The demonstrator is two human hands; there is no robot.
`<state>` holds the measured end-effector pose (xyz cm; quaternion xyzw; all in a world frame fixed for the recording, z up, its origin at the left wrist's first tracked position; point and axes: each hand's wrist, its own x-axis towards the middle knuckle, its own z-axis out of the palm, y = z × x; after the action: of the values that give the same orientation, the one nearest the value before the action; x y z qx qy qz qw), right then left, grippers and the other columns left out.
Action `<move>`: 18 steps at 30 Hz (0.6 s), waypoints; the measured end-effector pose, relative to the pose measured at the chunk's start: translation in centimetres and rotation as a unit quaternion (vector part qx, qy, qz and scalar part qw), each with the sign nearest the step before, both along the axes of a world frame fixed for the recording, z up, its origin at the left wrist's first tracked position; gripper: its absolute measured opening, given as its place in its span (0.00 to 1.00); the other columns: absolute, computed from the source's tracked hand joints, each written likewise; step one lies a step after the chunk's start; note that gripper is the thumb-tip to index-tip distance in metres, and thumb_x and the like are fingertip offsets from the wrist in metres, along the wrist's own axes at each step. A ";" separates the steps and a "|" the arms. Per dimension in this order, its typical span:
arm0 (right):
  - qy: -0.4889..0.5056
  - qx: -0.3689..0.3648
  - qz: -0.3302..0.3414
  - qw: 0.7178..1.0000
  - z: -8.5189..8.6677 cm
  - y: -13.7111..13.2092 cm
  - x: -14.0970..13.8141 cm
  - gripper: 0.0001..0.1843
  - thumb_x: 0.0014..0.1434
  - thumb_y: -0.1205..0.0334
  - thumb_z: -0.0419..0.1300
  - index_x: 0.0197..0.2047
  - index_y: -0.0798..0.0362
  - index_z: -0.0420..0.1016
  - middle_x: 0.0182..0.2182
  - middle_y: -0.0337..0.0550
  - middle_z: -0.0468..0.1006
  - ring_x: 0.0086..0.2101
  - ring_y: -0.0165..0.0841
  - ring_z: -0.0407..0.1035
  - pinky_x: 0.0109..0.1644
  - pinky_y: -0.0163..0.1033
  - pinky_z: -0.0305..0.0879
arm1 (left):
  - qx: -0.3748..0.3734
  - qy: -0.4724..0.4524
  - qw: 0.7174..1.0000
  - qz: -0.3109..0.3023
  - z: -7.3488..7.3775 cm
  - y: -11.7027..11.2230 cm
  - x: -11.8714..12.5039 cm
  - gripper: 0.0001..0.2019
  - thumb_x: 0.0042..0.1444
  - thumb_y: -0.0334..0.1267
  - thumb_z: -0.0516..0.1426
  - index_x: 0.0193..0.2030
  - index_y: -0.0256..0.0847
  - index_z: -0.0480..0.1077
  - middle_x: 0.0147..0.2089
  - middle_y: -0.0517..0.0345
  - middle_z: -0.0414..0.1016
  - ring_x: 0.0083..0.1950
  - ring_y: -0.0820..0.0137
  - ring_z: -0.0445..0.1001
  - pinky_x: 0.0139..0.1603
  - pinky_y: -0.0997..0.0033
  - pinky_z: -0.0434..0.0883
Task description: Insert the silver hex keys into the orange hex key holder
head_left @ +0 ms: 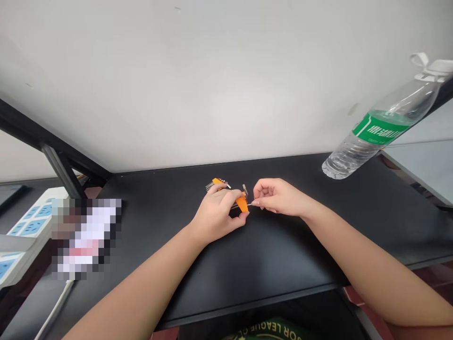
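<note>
An orange holder (242, 205) with several thin metal hex keys lies on the black desk, partly hidden under my left hand (218, 211). My left hand is closed around it, with the thumb at the near edge and the fingers over the top. More of the orange plastic and short metal ends show beyond the fingertips. Just to the right, my right hand (275, 196) pinches the end of one slim hex key (249, 204), which reaches to the orange holder. How far that key sits in the holder is hard to make out.
On the black desk (283, 255), a large water bottle (368, 134) with a green label stands at the back right. A blurred-out phone-like device (90, 231) with a white cable (54, 309) lies left, beside a white power strip (35, 222). A pale wall (212, 85) rises behind.
</note>
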<state>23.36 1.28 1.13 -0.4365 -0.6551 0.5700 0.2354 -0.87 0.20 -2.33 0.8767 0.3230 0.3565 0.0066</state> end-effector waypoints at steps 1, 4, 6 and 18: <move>0.016 -0.028 -0.010 0.999 -0.1 0.1 -0.1 0.14 0.59 0.54 0.70 0.35 0.51 0.71 0.24 0.34 0.74 0.19 0.24 0.60 0.19 0.30 0.54 | 0.001 0.005 1.000 -0.004 0.1 0.0 0.0 0.20 0.54 0.37 0.64 0.53 0.46 0.67 0.39 0.59 0.83 0.38 0.64 0.81 0.64 0.47 0.72; 0.048 -0.089 -0.031 0.994 -0.5 0.3 -0.6 0.17 0.56 0.55 0.72 0.34 0.51 0.68 0.22 0.33 0.73 0.17 0.22 0.57 0.15 0.28 0.48 | -0.001 0.011 1.000 -0.006 0.1 -0.1 0.1 0.19 0.55 0.37 0.64 0.53 0.46 0.67 0.39 0.59 0.82 0.37 0.64 0.81 0.63 0.47 0.72; 0.070 -0.113 -0.041 0.990 -0.9 0.4 -0.9 0.17 0.56 0.54 0.72 0.33 0.51 0.67 0.22 0.34 0.73 0.16 0.22 0.56 0.14 0.28 0.48 | -0.007 0.011 1.000 -0.002 0.1 -0.1 0.1 0.19 0.56 0.37 0.64 0.53 0.46 0.66 0.39 0.59 0.82 0.38 0.64 0.81 0.63 0.48 0.72; 0.115 -0.028 -0.031 0.992 -1.1 -0.2 -1.5 0.18 0.63 0.47 0.68 0.35 0.49 0.66 0.14 0.25 0.63 0.13 0.22 0.53 0.15 0.28 0.50 | 0.006 -0.046 0.999 0.006 0.1 -0.3 0.3 0.22 0.54 0.40 0.65 0.54 0.46 0.65 0.40 0.58 0.82 0.41 0.63 0.82 0.54 0.55 0.78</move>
<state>21.81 1.07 0.06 -0.3940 -0.5940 0.6269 0.3146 -0.59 -0.12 -2.19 0.8573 0.3259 0.3983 0.0144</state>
